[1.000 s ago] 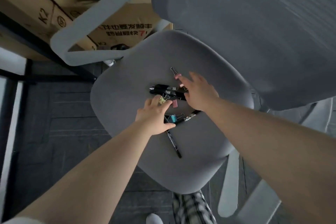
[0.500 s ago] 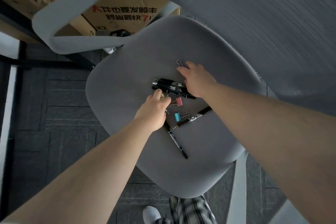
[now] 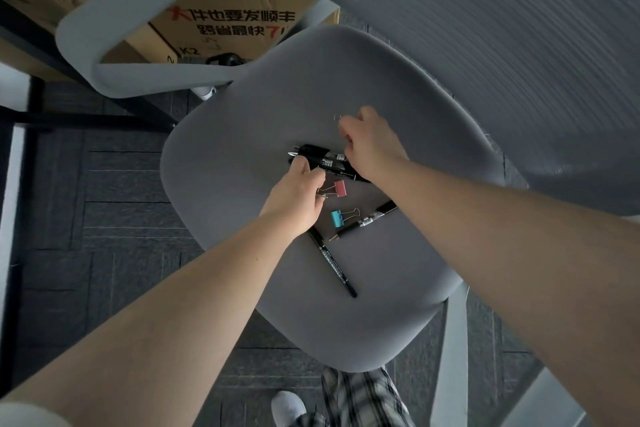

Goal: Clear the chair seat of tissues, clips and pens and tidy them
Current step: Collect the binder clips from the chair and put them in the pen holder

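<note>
The right hand (image 3: 372,144) covers one end of the black pens (image 3: 322,161) on the grey chair seat (image 3: 242,135). Its fingers are curled, with a thin wire loop (image 3: 336,118) showing just past them; what they pinch is hidden. The left hand (image 3: 294,198) is closed, and a silver clip handle shows at its fingers, touching the wire arms of the pink binder clip (image 3: 337,188). The blue binder clip (image 3: 341,217) lies free near it, between a black marker (image 3: 334,262) and another pen (image 3: 363,221).
</note>
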`<action>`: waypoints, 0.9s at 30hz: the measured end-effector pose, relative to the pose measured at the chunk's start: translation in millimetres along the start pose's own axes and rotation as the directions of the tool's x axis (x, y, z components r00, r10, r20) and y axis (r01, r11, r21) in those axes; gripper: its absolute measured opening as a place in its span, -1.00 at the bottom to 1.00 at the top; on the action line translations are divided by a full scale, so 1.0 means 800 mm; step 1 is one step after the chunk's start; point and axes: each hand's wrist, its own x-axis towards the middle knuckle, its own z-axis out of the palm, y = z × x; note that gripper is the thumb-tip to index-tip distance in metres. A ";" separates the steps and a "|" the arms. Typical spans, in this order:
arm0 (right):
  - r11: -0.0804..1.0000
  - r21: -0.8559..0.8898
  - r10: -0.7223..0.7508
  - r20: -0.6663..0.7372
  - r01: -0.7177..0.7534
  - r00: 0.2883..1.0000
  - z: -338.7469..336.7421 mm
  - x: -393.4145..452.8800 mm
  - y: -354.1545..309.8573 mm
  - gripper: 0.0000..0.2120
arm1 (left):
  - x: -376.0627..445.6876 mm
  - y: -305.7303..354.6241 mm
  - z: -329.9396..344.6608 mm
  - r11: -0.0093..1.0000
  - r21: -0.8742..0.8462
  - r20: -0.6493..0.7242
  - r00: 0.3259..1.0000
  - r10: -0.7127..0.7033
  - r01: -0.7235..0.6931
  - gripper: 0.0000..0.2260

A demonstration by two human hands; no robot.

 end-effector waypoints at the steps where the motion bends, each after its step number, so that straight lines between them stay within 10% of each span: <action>1: 0.999 0.037 0.010 -0.030 -0.008 1.000 -0.005 -0.008 -0.003 -0.72 | 0.000 0.003 -0.001 1.000 -0.006 -0.005 1.000 0.001 -0.001 -0.85; 27: 0.963 0.116 0.206 0.271 -0.245 0.940 0.051 -0.117 -0.031 -0.72 | 0.004 0.007 0.018 0.996 0.001 0.058 0.994 -0.093 0.094 -0.87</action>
